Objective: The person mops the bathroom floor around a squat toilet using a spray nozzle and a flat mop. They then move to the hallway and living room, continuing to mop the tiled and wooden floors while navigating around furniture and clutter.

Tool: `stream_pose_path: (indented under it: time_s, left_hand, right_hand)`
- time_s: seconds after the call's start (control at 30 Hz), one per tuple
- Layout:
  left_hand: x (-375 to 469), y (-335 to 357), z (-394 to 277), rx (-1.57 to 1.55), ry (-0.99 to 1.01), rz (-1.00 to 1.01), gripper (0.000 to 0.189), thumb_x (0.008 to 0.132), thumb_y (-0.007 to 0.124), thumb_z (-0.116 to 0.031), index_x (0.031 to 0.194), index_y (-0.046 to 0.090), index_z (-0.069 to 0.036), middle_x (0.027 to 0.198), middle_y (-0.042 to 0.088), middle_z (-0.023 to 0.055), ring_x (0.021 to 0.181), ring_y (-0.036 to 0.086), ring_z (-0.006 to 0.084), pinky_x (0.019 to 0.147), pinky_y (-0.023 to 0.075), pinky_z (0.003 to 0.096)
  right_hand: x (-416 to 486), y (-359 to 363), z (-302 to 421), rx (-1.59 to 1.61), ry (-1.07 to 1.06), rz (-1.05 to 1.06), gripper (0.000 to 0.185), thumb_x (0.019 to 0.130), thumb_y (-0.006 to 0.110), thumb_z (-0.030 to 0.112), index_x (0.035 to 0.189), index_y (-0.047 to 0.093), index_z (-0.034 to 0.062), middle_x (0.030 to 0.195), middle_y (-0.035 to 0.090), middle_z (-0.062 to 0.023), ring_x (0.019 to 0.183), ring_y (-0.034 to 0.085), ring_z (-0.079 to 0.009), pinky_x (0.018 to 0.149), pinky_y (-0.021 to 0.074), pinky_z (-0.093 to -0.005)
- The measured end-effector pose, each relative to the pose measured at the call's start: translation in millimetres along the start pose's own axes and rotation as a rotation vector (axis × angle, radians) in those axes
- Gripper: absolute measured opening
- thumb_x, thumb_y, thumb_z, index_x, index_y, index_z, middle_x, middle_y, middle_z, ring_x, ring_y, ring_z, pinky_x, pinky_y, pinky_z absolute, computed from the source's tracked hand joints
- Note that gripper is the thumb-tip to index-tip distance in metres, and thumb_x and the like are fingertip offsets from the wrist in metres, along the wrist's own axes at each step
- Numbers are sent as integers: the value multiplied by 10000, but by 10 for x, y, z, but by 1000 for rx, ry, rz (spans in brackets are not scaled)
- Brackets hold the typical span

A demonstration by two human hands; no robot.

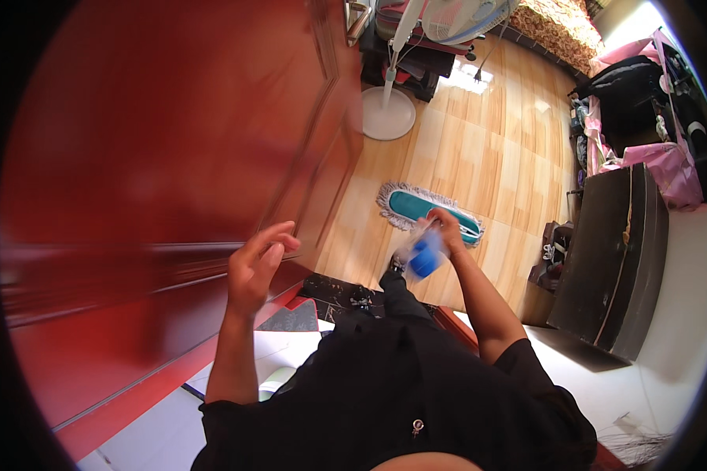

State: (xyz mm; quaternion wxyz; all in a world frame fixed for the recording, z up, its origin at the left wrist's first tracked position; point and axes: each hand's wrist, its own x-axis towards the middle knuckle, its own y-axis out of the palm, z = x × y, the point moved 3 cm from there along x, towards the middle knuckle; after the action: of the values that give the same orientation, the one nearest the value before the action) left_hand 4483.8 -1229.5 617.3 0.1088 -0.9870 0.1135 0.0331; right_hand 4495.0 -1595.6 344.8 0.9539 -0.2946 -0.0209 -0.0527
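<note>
My right hand (446, 229) is closed on the top of a clear plastic item with a blue part (425, 256), blurred by motion; its exact kind cannot be told. Below it on the wood-look floor lies a flat mop head (409, 203) with a teal back and a grey-white fringe. The mop head's right end is partly behind my right hand. My left hand (259, 265) is raised in front of the red door (182, 147), fingers apart and slightly curled, holding nothing. Whether it touches the door cannot be told.
A white standing fan (389, 112) stands beside dark shelving at the top. A dark cabinet (610, 259) is at the right, with a pink-covered rack (660, 165) beyond it. A dark threshold (336, 289) runs near my feet, beside a grey mat (291, 316).
</note>
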Motion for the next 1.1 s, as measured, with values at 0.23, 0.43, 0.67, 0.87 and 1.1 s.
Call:
stream_pose_path:
  time_s: [0.23,0.43,0.67,0.87,1.1]
  left_hand:
    - [-72,233,1622,963,-277,305,223,805,560,-167,943,701,-65,888,665,231,836,645,408,776,523,480]
    - [-556,607,2452,771,-583,531,260,799,586,-190,1011,720,-118,961,685,202,919,654,388,844,515,475]
    - [42,619,2644,845,-583,576,314,817,591,-188,1104,702,-125,965,697,182,937,670,334,839,524,434]
    - [878,519,2403,430,-546,172,243,898,536,-92,1080,677,-16,732,653,60,632,598,110,591,500,267]
    - [472,579,2318,633,-572,291,236,896,549,-96,1070,683,-8,705,646,57,629,607,115,610,514,285]
  right_hand:
    - [689,-785,-380,17,158,-121,309,869,713,206,680,558,17,592,570,-90,559,550,-181,535,428,-344]
    - [1107,-1073,-343,160,290,-40,297,904,681,258,733,602,29,638,614,-54,614,571,-124,580,443,-294]
    - [1204,-1344,-618,279,327,-60,293,918,666,250,741,573,35,657,601,-33,641,536,-92,588,420,-273]
    - [936,-1425,-600,287,355,33,258,945,635,250,813,580,36,725,625,-25,717,573,-94,697,465,-256]
    - [1223,-1335,-513,279,283,-5,309,923,655,239,713,562,32,620,535,0,600,459,-78,554,383,-274]
